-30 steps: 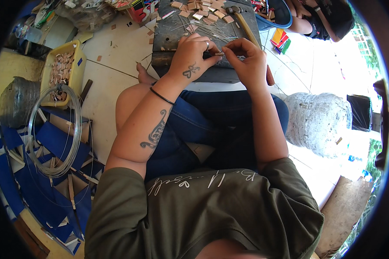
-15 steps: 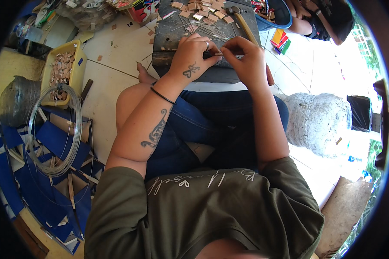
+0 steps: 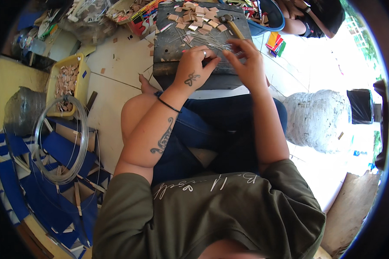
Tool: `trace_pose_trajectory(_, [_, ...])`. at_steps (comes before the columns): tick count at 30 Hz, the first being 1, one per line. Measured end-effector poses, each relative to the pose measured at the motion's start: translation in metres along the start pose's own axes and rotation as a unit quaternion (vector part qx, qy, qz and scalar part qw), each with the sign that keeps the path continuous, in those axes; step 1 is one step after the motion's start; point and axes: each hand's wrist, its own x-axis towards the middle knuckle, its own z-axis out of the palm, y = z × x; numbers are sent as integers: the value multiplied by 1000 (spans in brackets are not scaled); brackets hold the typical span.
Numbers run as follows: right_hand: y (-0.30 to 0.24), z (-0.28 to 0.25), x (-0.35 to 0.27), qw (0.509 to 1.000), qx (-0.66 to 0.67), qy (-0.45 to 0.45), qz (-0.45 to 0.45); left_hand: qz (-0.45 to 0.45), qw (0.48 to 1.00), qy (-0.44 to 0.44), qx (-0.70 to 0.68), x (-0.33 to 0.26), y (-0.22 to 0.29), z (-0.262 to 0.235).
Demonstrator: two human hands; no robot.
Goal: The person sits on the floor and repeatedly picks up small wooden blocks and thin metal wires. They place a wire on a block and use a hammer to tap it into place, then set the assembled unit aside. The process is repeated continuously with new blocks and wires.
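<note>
My left hand (image 3: 197, 65) is over the near edge of a dark wooden block (image 3: 164, 54). Its fingers are curled in toward the thumb; whatever lies between them is too small to make out. Beside it, my right hand (image 3: 247, 64) has its thumb and fingers apart above thin wires (image 3: 203, 39) scattered on the block. Small brown wooden squares (image 3: 196, 18) are heaped behind the wires. A hammer (image 3: 235, 30) lies near my right fingers, the lower part of its handle hidden by that hand.
On the left stand a yellow basket (image 3: 85, 80) of small wooden pieces, a coil of clear wire (image 3: 38, 149) and blue panels (image 3: 58, 149). A blue tub (image 3: 270, 29) is at the back right, near another person's arm (image 3: 322, 19). A large whitish wrapped bundle (image 3: 317, 121) stands at right.
My hands, which were pinched together fingertip to fingertip, have come apart. The right thumb and fingers have spread over the wires. The whole view has shifted slightly.
</note>
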Motion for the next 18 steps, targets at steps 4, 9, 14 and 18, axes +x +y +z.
trace_pose_trajectory(4, [25,-22,-14,958,-270,-7,94,19,1000,4,10,1,0,0])
trace_pose_trajectory(9, [37,-30,-22,955,-272,-44,112,17,1000,-9,-6,0,0,0])
trace_pose_trajectory(14, [-1,-65,-45,950,172,-57,256,24,999,-18,14,0,0,-1])
trace_pose_trajectory(18, [-49,-103,-83,950,115,-122,262,20,1000,-15,-11,1,0,-1])
